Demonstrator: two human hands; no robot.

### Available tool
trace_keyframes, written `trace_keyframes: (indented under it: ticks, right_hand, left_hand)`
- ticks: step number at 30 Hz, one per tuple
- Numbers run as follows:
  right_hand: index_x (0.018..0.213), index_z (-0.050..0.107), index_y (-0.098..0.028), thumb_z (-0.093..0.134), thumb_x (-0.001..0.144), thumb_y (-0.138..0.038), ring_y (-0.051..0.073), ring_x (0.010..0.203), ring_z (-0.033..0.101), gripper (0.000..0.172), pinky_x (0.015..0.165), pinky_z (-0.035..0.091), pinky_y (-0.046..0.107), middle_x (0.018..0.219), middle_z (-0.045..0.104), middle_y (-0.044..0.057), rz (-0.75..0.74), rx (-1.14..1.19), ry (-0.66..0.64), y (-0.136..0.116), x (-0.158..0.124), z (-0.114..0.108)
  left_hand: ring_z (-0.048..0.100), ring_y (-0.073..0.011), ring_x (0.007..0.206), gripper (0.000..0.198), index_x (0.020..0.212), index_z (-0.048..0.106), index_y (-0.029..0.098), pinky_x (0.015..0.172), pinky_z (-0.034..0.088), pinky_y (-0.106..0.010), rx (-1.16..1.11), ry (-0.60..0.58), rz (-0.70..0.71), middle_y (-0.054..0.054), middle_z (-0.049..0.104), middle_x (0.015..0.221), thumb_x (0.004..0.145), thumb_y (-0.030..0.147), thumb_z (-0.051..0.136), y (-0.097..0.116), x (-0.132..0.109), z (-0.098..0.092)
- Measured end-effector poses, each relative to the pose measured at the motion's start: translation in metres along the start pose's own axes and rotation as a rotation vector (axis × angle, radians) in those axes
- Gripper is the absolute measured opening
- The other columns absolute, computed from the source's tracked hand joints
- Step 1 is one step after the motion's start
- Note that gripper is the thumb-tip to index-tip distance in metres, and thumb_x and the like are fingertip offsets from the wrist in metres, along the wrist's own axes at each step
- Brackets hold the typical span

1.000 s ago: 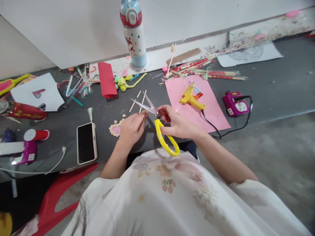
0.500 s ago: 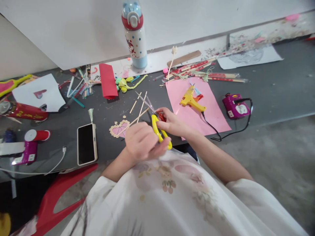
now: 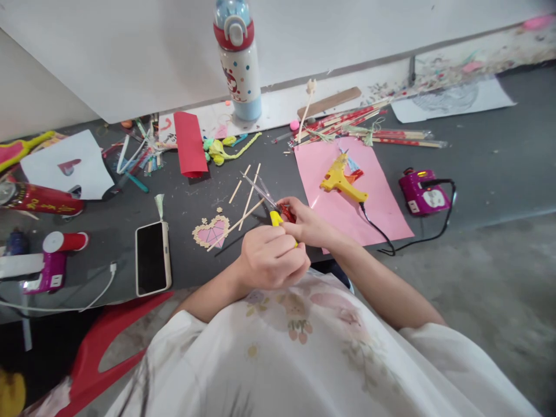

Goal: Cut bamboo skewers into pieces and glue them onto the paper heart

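Observation:
A pair of scissors (image 3: 263, 193) with a yellow and red handle points up and left over the dark table. My right hand (image 3: 306, 223) grips the handle from the right, its fingers by the red part. Closed in a fist, my left hand (image 3: 274, 258) lies over the lower yellow part of the handle and hides most of it. Just left of the blades are thin wooden sticks (image 3: 249, 197), some crossing. A heart-shaped piece (image 3: 211, 231) with a pink middle and a bumpy pale border lies near my left wrist, under one stick's end.
A yellow glue gun (image 3: 341, 178) rests on pink paper (image 3: 369, 217), its cord running right. A purple box (image 3: 423, 192) stands beyond. On the left are a phone (image 3: 153, 259), a red can (image 3: 41, 198) and a thread spool (image 3: 65, 241). A bottle (image 3: 240, 69) stands behind.
My left hand has moved right and closed over the yellow handle, which showed as a loop before. My right hand keeps its hold on the scissors.

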State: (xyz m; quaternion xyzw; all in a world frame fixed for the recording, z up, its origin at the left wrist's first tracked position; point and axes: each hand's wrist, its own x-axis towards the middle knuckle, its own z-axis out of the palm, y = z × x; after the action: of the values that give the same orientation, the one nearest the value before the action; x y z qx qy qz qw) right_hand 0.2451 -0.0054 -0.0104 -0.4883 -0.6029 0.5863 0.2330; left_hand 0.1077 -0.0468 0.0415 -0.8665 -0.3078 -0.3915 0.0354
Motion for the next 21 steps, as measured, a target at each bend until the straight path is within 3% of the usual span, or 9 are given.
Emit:
trace_keyframes:
  ticks: [5, 8, 10, 12, 14, 17, 21]
  right_hand:
    - [0.107, 0.045, -0.019, 0.064, 0.07, -0.035, 0.011, 0.067, 0.05, 0.044, 0.066, 0.042, 0.028, 0.077, 0.053, -0.004, -0.012, 0.052, -0.002, 0.004, 0.001, 0.002]
    - [0.109, 0.044, -0.02, 0.062, 0.07, -0.035, 0.012, 0.068, 0.051, 0.046, 0.065, 0.043, 0.028, 0.078, 0.054, -0.003, 0.018, 0.103, 0.005, 0.003, 0.0, -0.001]
    - [0.112, 0.044, -0.02, 0.06, 0.072, -0.037, 0.012, 0.069, 0.053, 0.047, 0.064, 0.044, 0.028, 0.081, 0.056, -0.003, 0.038, 0.154, 0.005, 0.002, -0.002, -0.003]
    - [0.113, 0.043, -0.02, 0.059, 0.073, -0.037, 0.012, 0.071, 0.054, 0.047, 0.064, 0.044, 0.028, 0.083, 0.057, -0.002, 0.054, 0.203, 0.002, -0.001, -0.004, -0.006]
    - [0.112, 0.044, -0.019, 0.058, 0.072, -0.034, 0.012, 0.072, 0.055, 0.045, 0.065, 0.045, 0.028, 0.084, 0.057, -0.001, 0.063, 0.245, -0.001, -0.003, -0.005, -0.009]
    - [0.111, 0.044, -0.018, 0.058, 0.071, -0.03, 0.012, 0.073, 0.056, 0.044, 0.066, 0.046, 0.028, 0.083, 0.056, -0.001, 0.074, 0.278, -0.014, -0.005, -0.005, -0.012]
    - [0.109, 0.044, -0.018, 0.061, 0.069, -0.029, 0.012, 0.072, 0.055, 0.044, 0.066, 0.046, 0.027, 0.082, 0.055, -0.001, 0.08, 0.301, -0.036, -0.005, -0.004, -0.015]
  left_hand:
    - [0.033, -0.0105, 0.05, 0.03, 0.052, 0.038, 0.021, 0.048, 0.031, -0.027, -0.019, 0.007, -0.04, 0.004, 0.036, 0.048, 0.076, 0.016, 0.056, 0.001, -0.006, -0.003]
    - [0.036, -0.0114, 0.051, 0.032, 0.055, 0.033, 0.021, 0.051, 0.033, -0.029, -0.027, 0.075, -0.199, 0.002, 0.038, 0.05, 0.086, 0.022, 0.042, -0.009, -0.014, -0.007]
    - [0.043, -0.0135, 0.057, 0.029, 0.062, 0.037, 0.022, 0.058, 0.037, -0.031, 0.089, 0.133, -0.359, 0.0, 0.044, 0.056, 0.09, 0.024, 0.033, -0.02, -0.02, -0.006]
    - [0.053, -0.0174, 0.077, 0.019, 0.079, 0.049, 0.019, 0.072, 0.04, -0.034, 0.268, 0.055, -0.484, -0.006, 0.057, 0.077, 0.091, 0.027, 0.037, -0.032, -0.025, -0.001]
    - [0.056, -0.0206, 0.09, 0.021, 0.097, 0.054, 0.016, 0.077, 0.039, -0.034, 0.373, -0.099, -0.511, -0.011, 0.062, 0.096, 0.092, 0.029, 0.039, -0.04, -0.028, 0.006]
    - [0.058, -0.0175, 0.074, 0.027, 0.097, 0.056, 0.017, 0.062, 0.033, -0.029, 0.434, -0.315, -0.509, -0.007, 0.065, 0.082, 0.095, 0.033, 0.035, -0.045, -0.031, 0.018]
    - [0.059, -0.0147, 0.066, 0.028, 0.086, 0.057, 0.02, 0.055, 0.026, -0.028, 0.438, -0.327, -0.514, -0.003, 0.065, 0.075, 0.095, 0.034, 0.035, -0.049, -0.033, 0.024]
